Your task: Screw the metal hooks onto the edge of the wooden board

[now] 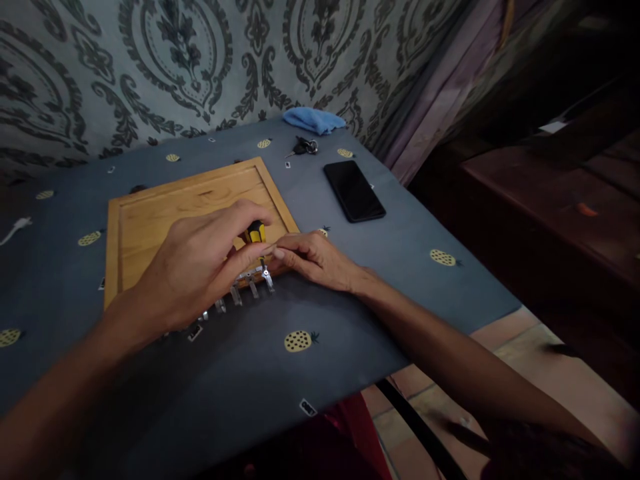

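My left hand (205,250) is closed around the yellow-and-black handle of a screwdriver (257,231), which stands nearly upright. The screwdriver's shaft points down at the right end of a metal hook rail (253,275). Several silver hooks of that rail stick out past the near edge of a framed wooden board (175,210), which lies flat on the table. At the board's near right corner, my right hand (317,259) has its fingers pressed together beside the screwdriver shaft. What its fingertips pinch is hidden. Part of the rail lies behind my left hand.
A blue-grey cloth with pineapple prints covers the table (360,320). Right of the board lies a black phone (354,191). Keys (304,146) and a blue cloth (314,120) are at the back, near a patterned curtain (200,60). A white cable end (17,227) lies far left.
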### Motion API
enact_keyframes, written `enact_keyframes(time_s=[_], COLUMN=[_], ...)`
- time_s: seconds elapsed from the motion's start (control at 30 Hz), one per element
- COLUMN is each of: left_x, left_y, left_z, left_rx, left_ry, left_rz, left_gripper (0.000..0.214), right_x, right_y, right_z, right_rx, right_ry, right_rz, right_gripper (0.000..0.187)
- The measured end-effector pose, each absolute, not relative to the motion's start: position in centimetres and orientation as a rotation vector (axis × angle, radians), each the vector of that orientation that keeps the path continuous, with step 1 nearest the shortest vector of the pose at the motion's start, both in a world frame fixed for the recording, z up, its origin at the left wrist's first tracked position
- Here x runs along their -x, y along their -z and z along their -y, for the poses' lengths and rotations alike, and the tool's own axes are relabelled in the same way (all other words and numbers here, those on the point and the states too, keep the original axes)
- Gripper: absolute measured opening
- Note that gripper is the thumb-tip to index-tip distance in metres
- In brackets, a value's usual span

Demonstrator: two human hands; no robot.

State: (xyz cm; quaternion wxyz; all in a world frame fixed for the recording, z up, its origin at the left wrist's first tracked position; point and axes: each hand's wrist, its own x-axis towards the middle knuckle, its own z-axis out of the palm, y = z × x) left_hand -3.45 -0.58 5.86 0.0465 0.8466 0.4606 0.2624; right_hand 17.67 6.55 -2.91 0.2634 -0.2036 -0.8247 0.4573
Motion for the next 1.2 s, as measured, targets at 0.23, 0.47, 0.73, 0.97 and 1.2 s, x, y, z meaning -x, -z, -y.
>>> enact_keyframes(time_s=[0.23, 0.47, 0.73, 0.97, 1.2], left_x=[3.6, 3.9, 4.2, 4.1, 4.2], left_y=[-6.5, -7.5, -6.1, -5.6, -5.8], left_z=[1.2, 2.1, 1.9, 1.6, 1.5], left_rx=[-2.580, -2.572, -2.569, -2.596, -2.578], left_ry=[-0.895, -0.963, -0.905, -0.892, -0.836], left_rz=[-1.470, -1.595, -1.537, -1.454, -1.412], left_gripper=[0.020, 0.018, 0.020, 0.021, 0.025], right_x=[-17.7, -17.7, -17.7, -17.7, -17.7], right_y=[2.7, 2.8, 2.8, 2.9, 2.9], right_z=[-6.5, -6.5, -6.6, -6.7, -6.6], right_rx=[0.566, 0.573, 0.575, 0.559, 0.552], right_ry=[-1.230, -1.201, -1.257, -1.268, -1.247], right_rz=[2.238, 2.254, 2.227, 2.233, 2.233], right_gripper=[0.059, 0.055, 0.054, 0.057, 0.057])
